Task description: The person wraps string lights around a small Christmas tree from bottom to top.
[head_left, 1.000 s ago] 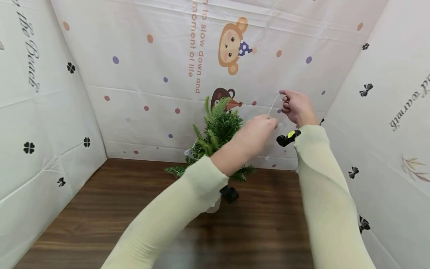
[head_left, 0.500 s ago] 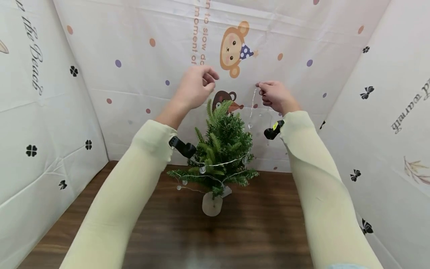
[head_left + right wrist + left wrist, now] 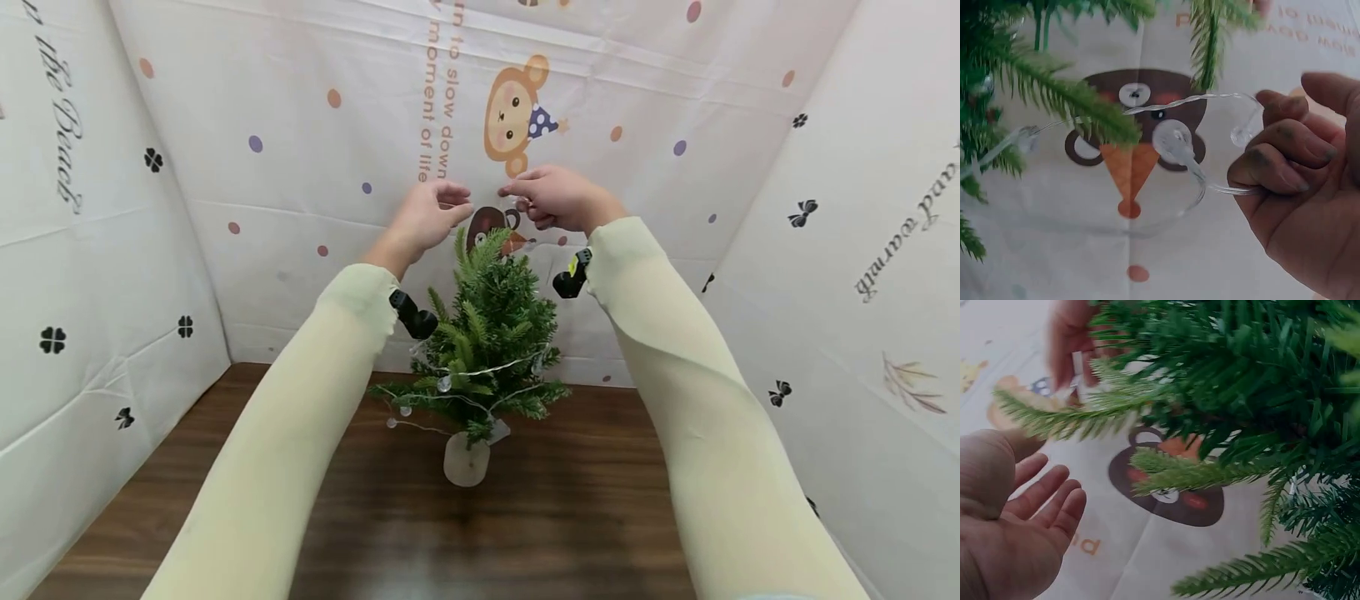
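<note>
A small artificial Christmas tree (image 3: 498,321) stands upright on a round base (image 3: 467,460). String lights (image 3: 491,369) with clear round bulbs wrap its lower and middle branches. Behind the treetop my right hand (image 3: 561,198) holds the loose run of the strand; in the right wrist view the wire runs among its curled fingers, with a clear bulb (image 3: 1174,139) hanging beside them. My left hand (image 3: 424,218) hovers left of the treetop, apart from it. In the left wrist view its fingers (image 3: 1054,497) are relaxed and hold nothing.
A dark wood tabletop (image 3: 585,500) lies under the tree. Printed white cloth walls (image 3: 300,167) enclose the back and both sides. Black wrist cameras (image 3: 412,315) sit on both forearms, close to the upper branches.
My left hand has released the strand at the right and crossed left over the tree. The right hand has carried the strand leftward to behind the treetop, nearer the left hand.
</note>
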{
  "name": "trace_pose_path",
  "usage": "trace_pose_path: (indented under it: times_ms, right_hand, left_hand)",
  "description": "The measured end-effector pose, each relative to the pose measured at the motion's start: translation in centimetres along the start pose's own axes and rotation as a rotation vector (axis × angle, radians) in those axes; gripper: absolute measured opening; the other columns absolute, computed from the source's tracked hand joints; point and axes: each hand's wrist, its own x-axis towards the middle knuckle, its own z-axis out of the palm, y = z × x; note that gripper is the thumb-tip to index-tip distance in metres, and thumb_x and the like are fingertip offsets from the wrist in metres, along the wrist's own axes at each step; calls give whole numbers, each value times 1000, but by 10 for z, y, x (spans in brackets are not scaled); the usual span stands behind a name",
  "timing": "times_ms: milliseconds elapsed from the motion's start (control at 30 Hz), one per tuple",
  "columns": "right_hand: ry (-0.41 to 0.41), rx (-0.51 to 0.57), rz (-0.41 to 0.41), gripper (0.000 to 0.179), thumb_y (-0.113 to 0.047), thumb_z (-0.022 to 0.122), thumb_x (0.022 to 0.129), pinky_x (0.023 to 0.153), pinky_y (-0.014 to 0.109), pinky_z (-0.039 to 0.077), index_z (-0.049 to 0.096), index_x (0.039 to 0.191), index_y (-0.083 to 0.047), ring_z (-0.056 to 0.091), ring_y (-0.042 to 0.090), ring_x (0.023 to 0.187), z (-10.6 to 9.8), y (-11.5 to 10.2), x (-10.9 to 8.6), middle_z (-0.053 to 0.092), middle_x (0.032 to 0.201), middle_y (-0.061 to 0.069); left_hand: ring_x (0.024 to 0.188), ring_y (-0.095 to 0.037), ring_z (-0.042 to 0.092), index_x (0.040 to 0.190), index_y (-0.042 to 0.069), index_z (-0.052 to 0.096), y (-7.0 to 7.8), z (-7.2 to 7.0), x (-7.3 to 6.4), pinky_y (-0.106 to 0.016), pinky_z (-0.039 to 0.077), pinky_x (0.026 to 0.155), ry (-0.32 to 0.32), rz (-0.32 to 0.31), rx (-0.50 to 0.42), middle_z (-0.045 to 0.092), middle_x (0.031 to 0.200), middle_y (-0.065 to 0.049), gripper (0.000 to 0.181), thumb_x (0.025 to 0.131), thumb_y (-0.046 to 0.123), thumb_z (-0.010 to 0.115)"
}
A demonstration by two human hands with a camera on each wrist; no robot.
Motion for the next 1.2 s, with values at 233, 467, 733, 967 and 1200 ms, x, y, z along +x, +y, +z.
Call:
trace_pose_path:
  times_ms: [233,467,733,967,1200]
  right_hand:
    - [-63,-31,-21,41,-32,47,110,51,24,26,56,144,-11,26,9,48,12,-10,0,46,71,-1]
    - [-121,0,-26,37,-29,47,110,50,24,25,59,139,-9,26,10,48,13,-11,-1,45,70,-2]
    - [-66,-134,-30,29,-29,59,106,51,22,32,71,111,-4,35,9,52,3,-9,-5,47,65,-5]
    - [20,-151,-40,24,-28,61,105,58,26,40,68,92,-10,42,12,57,-5,-14,-14,49,64,-3]
    - [51,-295,-160,32,-35,60,105,60,26,40,61,88,-8,42,13,57,5,-29,-16,47,64,-4]
  left_hand:
    - [139,-22,53,153,10,46,3,14,15,-36,43,116,-69,-27,-86,55,152,-8,51,104,18,60]
    - [119,-29,66,143,6,56,1,25,23,-36,54,104,-71,-34,-275,65,137,-16,44,100,6,65]
    - [100,-26,71,124,0,68,-17,27,22,-38,58,92,38,15,-255,71,122,-18,24,102,7,61]
    - [82,-19,61,133,12,65,-32,19,15,-24,41,58,57,115,-110,72,117,-14,29,105,11,58]
    - [119,-26,60,144,13,57,-29,14,11,-34,52,93,-84,175,-87,60,139,-15,41,104,7,57]
